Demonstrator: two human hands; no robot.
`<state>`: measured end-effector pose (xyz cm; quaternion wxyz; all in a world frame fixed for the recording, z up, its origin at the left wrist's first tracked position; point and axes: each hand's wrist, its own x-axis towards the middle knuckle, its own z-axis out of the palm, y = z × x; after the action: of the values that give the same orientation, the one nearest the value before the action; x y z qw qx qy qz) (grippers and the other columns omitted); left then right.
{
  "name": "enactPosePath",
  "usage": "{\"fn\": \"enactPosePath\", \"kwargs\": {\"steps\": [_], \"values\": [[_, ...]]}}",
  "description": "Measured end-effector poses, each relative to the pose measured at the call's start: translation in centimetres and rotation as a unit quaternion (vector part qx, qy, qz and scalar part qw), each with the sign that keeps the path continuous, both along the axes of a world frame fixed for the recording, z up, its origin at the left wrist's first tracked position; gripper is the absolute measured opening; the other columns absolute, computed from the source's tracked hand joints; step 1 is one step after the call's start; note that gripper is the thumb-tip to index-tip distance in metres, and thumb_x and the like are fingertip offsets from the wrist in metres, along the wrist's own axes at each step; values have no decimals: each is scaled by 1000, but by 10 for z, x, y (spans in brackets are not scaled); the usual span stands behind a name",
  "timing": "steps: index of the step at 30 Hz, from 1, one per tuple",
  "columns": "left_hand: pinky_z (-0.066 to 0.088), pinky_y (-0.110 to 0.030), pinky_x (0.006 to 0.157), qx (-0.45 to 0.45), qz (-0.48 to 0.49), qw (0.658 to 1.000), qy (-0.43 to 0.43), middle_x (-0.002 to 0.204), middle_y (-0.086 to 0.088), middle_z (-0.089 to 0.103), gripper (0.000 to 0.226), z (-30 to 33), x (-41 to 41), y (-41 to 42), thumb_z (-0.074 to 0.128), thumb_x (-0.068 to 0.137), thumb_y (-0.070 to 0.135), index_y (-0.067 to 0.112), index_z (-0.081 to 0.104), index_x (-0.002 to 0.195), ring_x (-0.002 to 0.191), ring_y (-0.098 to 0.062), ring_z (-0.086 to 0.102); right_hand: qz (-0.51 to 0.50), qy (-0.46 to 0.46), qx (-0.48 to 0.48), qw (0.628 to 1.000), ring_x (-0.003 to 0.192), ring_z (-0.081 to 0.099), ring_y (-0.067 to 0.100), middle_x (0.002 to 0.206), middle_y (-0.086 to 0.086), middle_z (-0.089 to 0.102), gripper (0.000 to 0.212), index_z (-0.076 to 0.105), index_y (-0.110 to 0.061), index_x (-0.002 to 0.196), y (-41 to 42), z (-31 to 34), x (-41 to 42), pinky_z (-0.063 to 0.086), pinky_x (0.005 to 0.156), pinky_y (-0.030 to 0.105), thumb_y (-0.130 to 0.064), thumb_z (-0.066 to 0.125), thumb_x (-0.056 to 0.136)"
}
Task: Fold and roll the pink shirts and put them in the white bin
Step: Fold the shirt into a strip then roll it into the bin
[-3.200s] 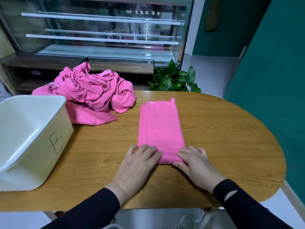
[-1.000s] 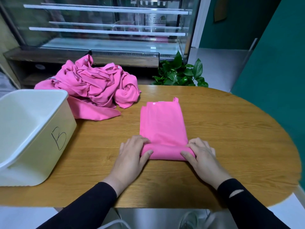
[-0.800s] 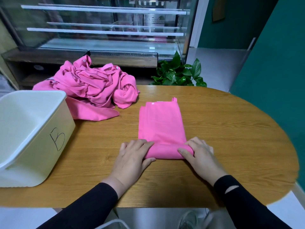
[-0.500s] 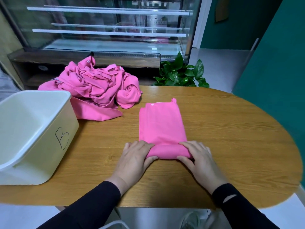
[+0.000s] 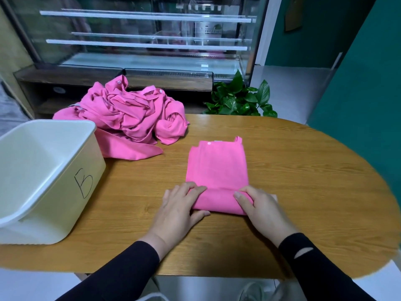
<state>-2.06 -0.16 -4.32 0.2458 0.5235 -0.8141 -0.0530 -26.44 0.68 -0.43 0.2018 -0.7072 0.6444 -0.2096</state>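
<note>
Lying near the middle of the oval wooden table (image 5: 303,170), the folded pink shirt (image 5: 217,168) forms a narrow flat strip running away from the person, with a white snap button at its far left corner. Its near end is rolled into a short thick roll, crosswise to the strip. Left hand (image 5: 180,205): fingers curled over the left end of the roll, thumb tucked against its near underside, so the cloth is clamped between thumb and fingers. Right hand (image 5: 258,207): fingers curled over the right end of the roll, thumb on top of the cloth, gripping it likewise. Both wrists in black sleeves, the right sleeve with a small slit.

Heap of unfolded pink shirts (image 5: 128,120): crumpled, at the far left of the table, apart from the strip. Just beside the heap, at the left edge, stands the white rectangular plastic bin (image 5: 65,192), tilted in this wide view, a handwritten "B" on its side; no shirt shows inside the visible part. Beyond the table: green leafy plant (image 5: 238,98), glass display case (image 5: 141,40) with white shelves, teal wall (image 5: 358,83) at right.
</note>
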Motion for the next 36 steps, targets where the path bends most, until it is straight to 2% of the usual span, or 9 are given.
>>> {"fn": "enactPosePath", "kwargs": {"steps": [3,7,11,16,22,26,30,33,36], "values": [[29,-29,82,22,-7,1000,3,113,13,53,53,2,-1,-3,54,88,59,34,52,135,102,-11,49,-38,43,-83,995,88,42,-2,97,-20,52,31,59,-31,110,2,-7,9,33,92,35,-53,40,101],[26,-26,79,22,-23,999,23,108,13,57,54,1,1,-5,50,88,65,33,55,132,100,-8,50,2,106,-240,965,106,59,17,113,-6,62,28,69,-22,116,8,-23,17,32,97,38,-31,47,101],[38,-27,92,63,-33,996,52,122,12,62,73,3,3,-1,48,82,76,29,52,137,112,-9,54,42,150,-194,969,116,54,19,121,-5,61,59,61,-22,129,15,-29,17,37,101,41,-64,51,89],[40,-25,93,99,-9,986,136,116,18,56,70,7,4,0,48,77,83,33,52,126,108,-2,49,62,197,-198,958,96,54,17,103,-10,61,57,64,-29,118,6,-21,15,36,81,37,-74,47,87],[36,-28,82,100,32,981,163,94,16,59,49,9,3,-2,37,89,65,26,63,105,88,-4,49,123,221,-131,959,94,58,12,97,-13,66,68,66,-33,110,-6,-5,19,37,83,34,-82,24,88],[39,-36,65,128,55,965,222,69,6,57,37,7,3,-3,34,102,49,28,53,78,67,-14,52,133,220,-76,963,98,58,10,99,-14,65,67,59,-32,97,-12,6,23,34,85,33,-85,19,85],[43,-25,80,66,144,941,300,96,5,63,24,8,7,-7,36,105,27,25,59,101,92,-12,57,138,179,-23,974,88,57,15,88,-12,61,52,48,-33,80,-18,15,24,38,89,35,-80,29,89],[35,-33,101,-17,52,986,156,125,7,56,38,7,6,-2,44,99,46,22,59,125,120,-12,48,147,153,39,976,79,50,13,80,-13,54,45,45,-34,75,-22,24,25,37,79,35,-75,39,92],[38,-39,99,-53,-26,997,-53,129,9,56,64,2,-2,3,47,90,70,28,53,137,121,-15,47,142,141,43,979,77,56,12,81,-13,57,47,49,-33,80,-26,20,24,38,73,33,-78,41,88]]}}
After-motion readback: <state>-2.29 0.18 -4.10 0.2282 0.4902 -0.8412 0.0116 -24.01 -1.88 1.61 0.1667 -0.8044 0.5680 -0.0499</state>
